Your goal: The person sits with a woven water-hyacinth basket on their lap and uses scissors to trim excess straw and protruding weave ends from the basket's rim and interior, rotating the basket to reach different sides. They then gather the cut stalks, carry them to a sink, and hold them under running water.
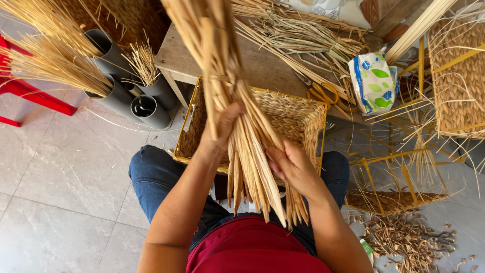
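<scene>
Straw bundle (242,126) within both hands' grip

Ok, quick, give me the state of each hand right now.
Left hand: closed around the bundle of dried reeds, gripping it partway up.
Right hand: fingers on the lower ends of the same bundle, pinching a few strands.

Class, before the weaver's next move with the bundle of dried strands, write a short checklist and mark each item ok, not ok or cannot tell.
1. Left hand grips the bundle of dried strands: ok.
2. Right hand touches the lower strands: ok.
3. Woven basket rests on the lap, within reach: ok.
4. Scissors in view on the wooden bench: ok.
5. Strand ends even in length: not ok, they are staggered.
6. Strands dry or damp: cannot tell.
</scene>
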